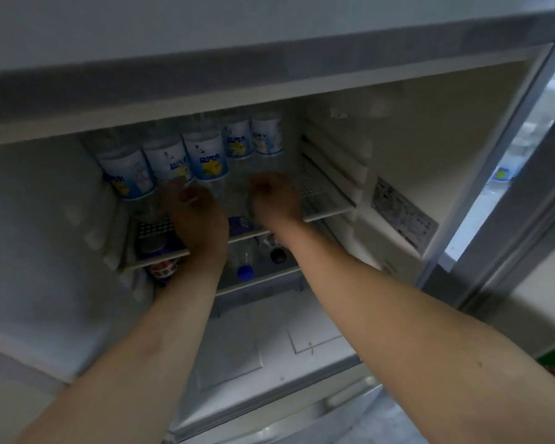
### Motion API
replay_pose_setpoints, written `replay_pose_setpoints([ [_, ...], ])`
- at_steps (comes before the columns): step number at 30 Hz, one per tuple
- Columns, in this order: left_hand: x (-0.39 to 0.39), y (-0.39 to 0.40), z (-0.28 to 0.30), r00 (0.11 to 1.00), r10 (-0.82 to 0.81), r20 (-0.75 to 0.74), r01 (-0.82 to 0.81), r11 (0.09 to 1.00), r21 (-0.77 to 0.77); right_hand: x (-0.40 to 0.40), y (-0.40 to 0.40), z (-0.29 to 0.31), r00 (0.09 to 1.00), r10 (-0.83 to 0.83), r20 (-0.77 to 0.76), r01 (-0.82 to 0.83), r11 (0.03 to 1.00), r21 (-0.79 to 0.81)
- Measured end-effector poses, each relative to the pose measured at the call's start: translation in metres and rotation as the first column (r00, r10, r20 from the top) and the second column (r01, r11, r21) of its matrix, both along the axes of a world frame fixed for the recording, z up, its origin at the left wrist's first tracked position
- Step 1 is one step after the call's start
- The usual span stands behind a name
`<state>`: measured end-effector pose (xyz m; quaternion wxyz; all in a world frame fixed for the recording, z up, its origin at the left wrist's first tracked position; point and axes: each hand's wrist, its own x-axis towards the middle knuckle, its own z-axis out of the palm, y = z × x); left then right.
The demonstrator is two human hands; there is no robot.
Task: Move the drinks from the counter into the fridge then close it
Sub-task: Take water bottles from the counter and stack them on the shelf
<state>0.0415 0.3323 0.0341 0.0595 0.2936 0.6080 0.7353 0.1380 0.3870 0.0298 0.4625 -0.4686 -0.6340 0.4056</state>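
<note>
Five clear plastic bottles with white and blue labels (205,158) stand on the white fridge shelf (330,210), mid-frame. Both hands reach in: left hand (195,216) and right hand (274,200) each curl round a clear bottle. Fridge door isn't closed yet.

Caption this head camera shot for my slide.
Both hands, left and right, setting clear bottles on the open fridge's upper shelf.
</note>
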Motion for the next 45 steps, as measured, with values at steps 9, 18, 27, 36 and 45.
replay_pose_setpoints([
  [9,0.104,-0.049,-0.022,0.962,-0.274,0.013,0.272,0.957,0.104,0.107,-0.082,-0.037,0.979,-0.170,-0.116,0.173,0.985,0.019],
  [18,0.231,-0.146,-0.093,0.819,-0.572,-0.047,0.570,0.821,-0.039,0.270,-0.241,-0.090,0.909,-0.380,-0.173,0.364,0.924,-0.117],
  [27,0.340,-0.257,-0.202,0.432,-0.891,0.136,0.843,0.346,-0.412,0.442,-0.422,-0.171,0.579,-0.815,-0.031,0.722,0.529,-0.447],
  [36,0.345,-0.292,-0.315,0.328,-0.840,0.433,0.557,-0.198,-0.807,0.524,-0.575,-0.267,0.215,-0.960,0.181,0.707,0.025,-0.707],
  [45,0.393,-0.257,-0.358,0.329,-0.766,0.552,0.334,-0.453,-0.827,0.527,-0.653,-0.311,0.094,-0.906,0.412,0.562,-0.294,-0.774],
])
